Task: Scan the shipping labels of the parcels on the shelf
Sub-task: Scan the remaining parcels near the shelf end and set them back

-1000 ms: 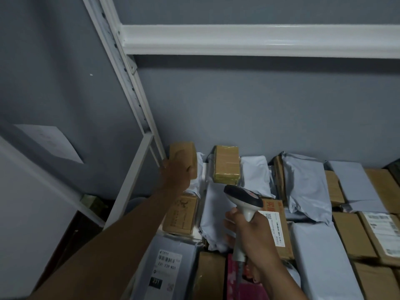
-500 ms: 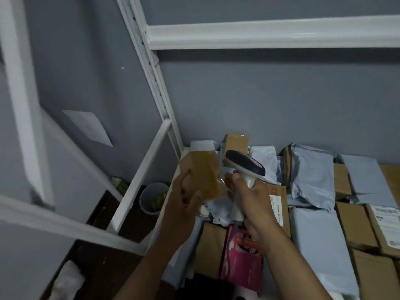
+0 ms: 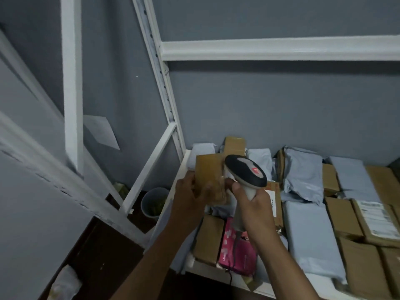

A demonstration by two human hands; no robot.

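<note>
My left hand (image 3: 190,195) grips a small brown cardboard parcel (image 3: 208,174), lifted above the shelf's left end; its visible face is plain tape and no label shows. My right hand (image 3: 253,204) holds a handheld barcode scanner (image 3: 245,173) by its grey handle, its black head with a red light right beside the parcel. Below, the white shelf (image 3: 184,161) is packed with brown boxes and grey mailer bags, among them a box with a white shipping label (image 3: 377,217) at the right.
A pink packet (image 3: 236,250) lies at the shelf's front under my right wrist. A white upright post (image 3: 164,83) and a diagonal brace (image 3: 149,167) border the shelf's left side. A small bin (image 3: 153,201) stands on the dark floor beyond. An upper shelf beam (image 3: 281,49) runs overhead.
My left hand lifted the small brown parcel off the back left of the shelf and brought it up toward me. The scanner rose beside it. My view swung left.
</note>
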